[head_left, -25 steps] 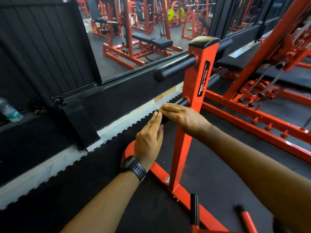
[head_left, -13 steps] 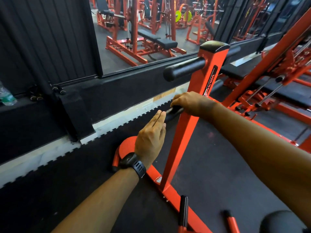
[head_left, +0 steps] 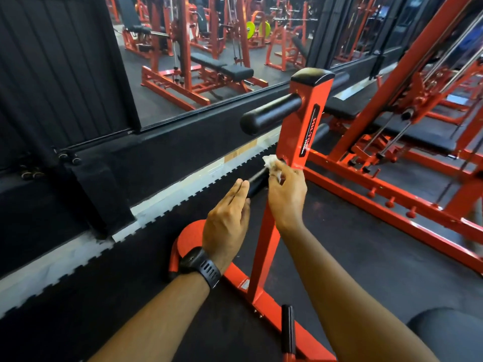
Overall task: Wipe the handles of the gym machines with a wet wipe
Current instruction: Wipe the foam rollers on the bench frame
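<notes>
A red upright post point(head_left: 305, 121) carries two black padded handles on its left side. My right hand point(head_left: 286, 194) pinches a crumpled white wet wipe point(head_left: 271, 163) against the lower handle point(head_left: 257, 182), close to where it meets the post. My left hand point(head_left: 227, 223), with a black watch on the wrist, lies flat with straight fingers, its fingertips at the free end of that lower handle. The thicker upper handle point(head_left: 269, 113) sticks out above, untouched.
The post stands on a red base frame point(head_left: 274, 307) with a round red foot point(head_left: 188, 236) on black rubber flooring. More red machine frames point(head_left: 392, 194) crowd the right. A wall mirror point(head_left: 203, 56) and a black ledge run along the left.
My right hand has slid along the lower handle toward the post and turned, so the white wipe now shows. My left hand stays at the handle's free end. The view has shifted slightly.
</notes>
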Demonstrator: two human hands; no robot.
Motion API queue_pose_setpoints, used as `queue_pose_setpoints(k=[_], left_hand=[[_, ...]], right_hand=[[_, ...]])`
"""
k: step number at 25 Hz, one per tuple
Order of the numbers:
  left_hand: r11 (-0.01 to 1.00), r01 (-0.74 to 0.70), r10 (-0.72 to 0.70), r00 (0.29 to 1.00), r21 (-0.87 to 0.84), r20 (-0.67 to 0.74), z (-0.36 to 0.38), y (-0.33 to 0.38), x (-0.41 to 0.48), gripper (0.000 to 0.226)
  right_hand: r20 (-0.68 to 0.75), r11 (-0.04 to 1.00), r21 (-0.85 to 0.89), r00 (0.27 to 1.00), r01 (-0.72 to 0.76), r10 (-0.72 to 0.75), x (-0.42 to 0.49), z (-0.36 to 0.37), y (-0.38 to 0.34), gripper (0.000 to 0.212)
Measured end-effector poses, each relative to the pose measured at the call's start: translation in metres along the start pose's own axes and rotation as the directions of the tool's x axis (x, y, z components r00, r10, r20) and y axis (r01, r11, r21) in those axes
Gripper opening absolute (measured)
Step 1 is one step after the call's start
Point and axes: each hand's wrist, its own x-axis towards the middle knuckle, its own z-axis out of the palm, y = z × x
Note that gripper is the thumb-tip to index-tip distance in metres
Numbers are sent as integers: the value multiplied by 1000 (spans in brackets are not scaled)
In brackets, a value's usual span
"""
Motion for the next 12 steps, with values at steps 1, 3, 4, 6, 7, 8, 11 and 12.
queue_pose_setpoints(k=[1, 3, 4, 6, 7, 8, 11, 12], left_hand=[[1000, -3, 3, 1000, -5, 7, 0, -1, 0, 40], [1000, -8, 9, 1000, -15, 22, 0, -4, 1, 40], [1000, -12, 12, 1000, -19, 29, -1, -5, 2, 40], [1000, -21, 22, 999, -18, 36, -1, -7, 2, 40], [999, -27, 28, 999, -17, 37, -2, -7, 2, 40], [999, -34, 35, 999, -18, 40, -2, -7, 3, 40], [998, -46, 48, 998, -30, 46, -3, -9, 6, 39], [998, -44, 46, 997, -37, 55, -4, -9, 5, 39]], right_hand=[[-21, 999, 1, 999, 34, -34, -1, 1, 1, 27], [-97, 997, 1, 992, 77, -77, 3, 4, 4, 26], [-146, 998, 15, 987, 64, -61, 8, 6, 5, 25], [-179, 996, 78, 984, 34, -20, 8, 13, 7, 19], [-166, 994, 99, 986, 50, -33, 3, 17, 6, 14], [-157, 991, 109, 986, 81, -63, -3, 20, 7, 9], [-227, 981, 190, 971, -38, 82, 7, 23, 8, 6], [-255, 958, 239, 942, -157, 218, 13, 22, 5, 10]])
